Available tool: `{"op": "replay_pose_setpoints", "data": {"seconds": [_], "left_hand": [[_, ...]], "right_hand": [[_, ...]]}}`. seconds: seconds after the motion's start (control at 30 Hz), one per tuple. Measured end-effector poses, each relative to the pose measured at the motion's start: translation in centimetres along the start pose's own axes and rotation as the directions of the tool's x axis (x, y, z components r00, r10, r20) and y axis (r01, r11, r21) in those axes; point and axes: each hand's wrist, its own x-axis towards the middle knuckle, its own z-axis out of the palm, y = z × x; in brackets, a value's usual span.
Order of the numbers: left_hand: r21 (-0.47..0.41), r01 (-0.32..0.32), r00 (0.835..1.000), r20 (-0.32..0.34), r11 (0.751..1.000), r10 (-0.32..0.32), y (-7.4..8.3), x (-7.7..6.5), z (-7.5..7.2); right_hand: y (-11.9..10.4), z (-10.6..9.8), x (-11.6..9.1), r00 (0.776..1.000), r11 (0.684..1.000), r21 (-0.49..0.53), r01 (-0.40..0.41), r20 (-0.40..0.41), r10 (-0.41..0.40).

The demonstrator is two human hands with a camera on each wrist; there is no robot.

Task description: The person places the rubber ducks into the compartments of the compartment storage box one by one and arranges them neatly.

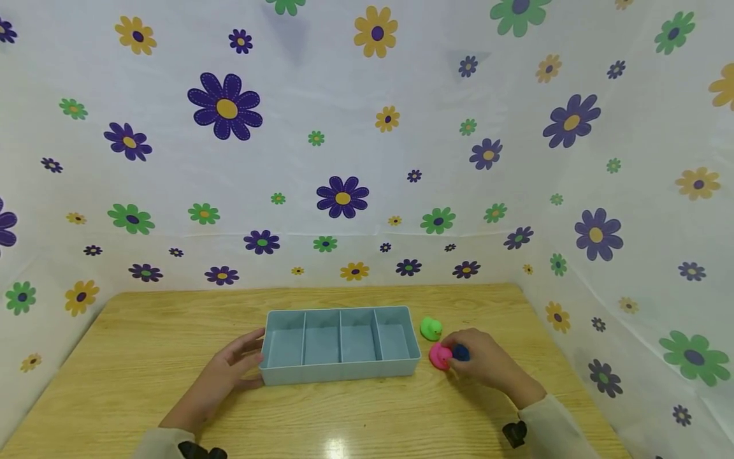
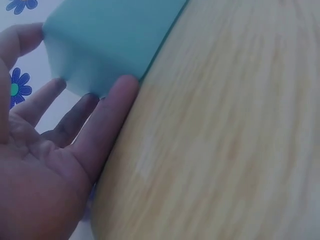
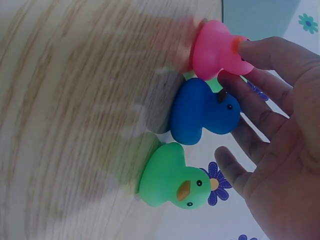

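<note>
A pale blue-grey tray (image 1: 340, 373) with several compartments in a row stands on the table. My left hand (image 1: 232, 364) is at its left end; in the left wrist view the extended fingers (image 2: 107, 117) touch the end wall. My right hand (image 1: 484, 358) pinches the head of a pink toy duck (image 3: 212, 50) between thumb and fingers, close to the table. A blue toy duck (image 3: 190, 112) stands beside it, under the hand. Nearer in the right wrist view is a green toy duck (image 3: 162, 172). Another green duck (image 1: 430, 329) sits behind the pink one in the head view.
The ducks are just off the tray's right end on the wooden table (image 1: 321, 417). A white flowered cloth (image 1: 298, 159) hangs behind the table and along its sides.
</note>
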Motion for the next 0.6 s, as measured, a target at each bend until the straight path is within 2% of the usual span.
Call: {"op": "replay_pose_setpoints", "data": {"seconds": [0.23,0.37,0.6], "left_hand": [[-0.015,-0.002,0.999,0.034,1.000,0.002,-0.05,-0.22,-0.18],[-0.014,0.008,1.000,0.027,1.000,-0.008,0.13,-0.44,-0.05],[-0.024,0.009,1.000,0.002,1.000,-0.009,0.04,-0.52,0.29]], "right_hand": [[-0.25,0.19,0.06,1.000,1.000,-0.021,-0.013,-0.013,0.013],[-0.34,0.22,0.12,1.000,0.999,-0.047,-0.021,-0.012,0.020],[-0.20,0.27,0.25,0.999,0.998,-0.062,0.026,-0.032,-0.028]]}}
